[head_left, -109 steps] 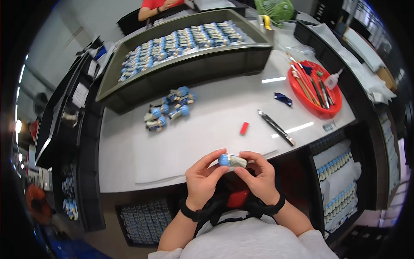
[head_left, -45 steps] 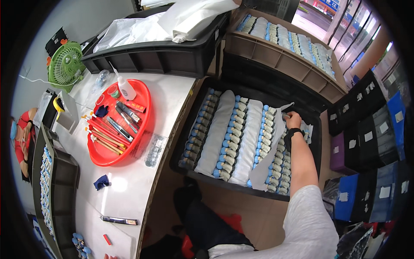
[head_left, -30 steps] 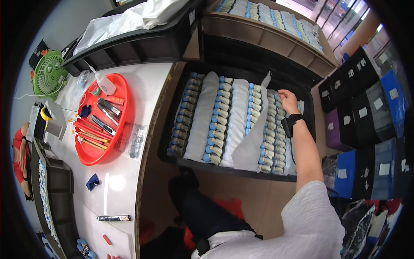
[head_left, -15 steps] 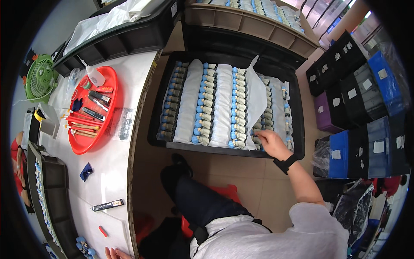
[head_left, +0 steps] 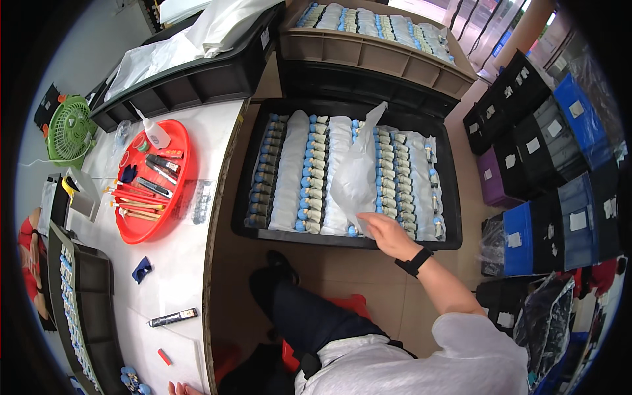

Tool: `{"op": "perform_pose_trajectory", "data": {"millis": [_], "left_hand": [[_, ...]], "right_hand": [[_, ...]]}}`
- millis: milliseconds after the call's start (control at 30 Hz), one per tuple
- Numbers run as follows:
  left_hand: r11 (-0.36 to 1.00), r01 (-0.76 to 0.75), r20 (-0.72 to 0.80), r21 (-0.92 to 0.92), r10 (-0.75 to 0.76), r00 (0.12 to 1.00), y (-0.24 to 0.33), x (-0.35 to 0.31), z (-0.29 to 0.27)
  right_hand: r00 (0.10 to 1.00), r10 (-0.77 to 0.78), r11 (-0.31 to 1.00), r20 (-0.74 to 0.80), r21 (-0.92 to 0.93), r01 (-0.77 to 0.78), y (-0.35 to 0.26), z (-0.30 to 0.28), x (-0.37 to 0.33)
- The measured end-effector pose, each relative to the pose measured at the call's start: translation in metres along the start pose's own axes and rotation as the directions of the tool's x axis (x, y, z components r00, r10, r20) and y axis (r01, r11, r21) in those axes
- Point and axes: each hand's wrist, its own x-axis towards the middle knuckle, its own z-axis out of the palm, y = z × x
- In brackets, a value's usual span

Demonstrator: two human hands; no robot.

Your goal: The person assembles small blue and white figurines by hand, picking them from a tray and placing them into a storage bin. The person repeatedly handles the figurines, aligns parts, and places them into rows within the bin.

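My right hand (head_left: 390, 235), with a black band at the wrist, pinches the near end of a thin white sheet (head_left: 353, 178). The sheet stands crumpled and lifted, leaning left over a row of small figurines. Rows of these blue-headed figurines (head_left: 313, 174) lie in a large black crate (head_left: 345, 242), with strips of white sheet (head_left: 288, 174) between some rows. To the right of the lifted sheet, two rows of figurines (head_left: 394, 174) show uncovered. At the lower edge, fingertips of my left hand (head_left: 181, 388) rest apart on the white table (head_left: 178, 276); the rest is out of view.
On the table are a red tray (head_left: 135, 234) of brushes and tools, a dark cloth (head_left: 141, 270), a black packet (head_left: 173, 317) and a red piece (head_left: 164, 357). A brown crate (head_left: 375, 52) stands behind the black one. Stacked bins (head_left: 517, 234) stand at right.
My right hand has moved left and drawn the white sheet left with it, uncovering figurine rows. The whole view has shifted slightly. My left hand stays at the lower edge.
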Motion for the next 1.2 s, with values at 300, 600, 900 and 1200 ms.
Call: {"op": "perform_pose_trajectory", "data": {"millis": [300,600,900,1200], "left_hand": [[1.0,0.017,0.034,-0.001,-0.017,0.999,-0.001,-0.001,0.0],[1.0,-0.001,0.062,0.0,0.001,0.998,-0.001,0.0,-0.002],[0.992,-0.035,0.053,0.119,0.029,0.998,0.005,0.002,-0.007],[0.999,-0.029,0.023,0.035,0.028,0.999,0.003,0.001,-0.006]], "right_hand": [[0.971,0.199,0.875,-0.134,-0.421,-0.238,0.028,-0.004,-0.023],[0.981,0.154,0.847,-0.12,-0.495,-0.194,0.03,-0.012,-0.005],[0.889,0.437,0.842,0.138,-0.411,-0.35,0.039,-0.032,0.028],[0.826,0.53,0.78,0.193,-0.494,-0.385,0.071,-0.042,0.08]]}}
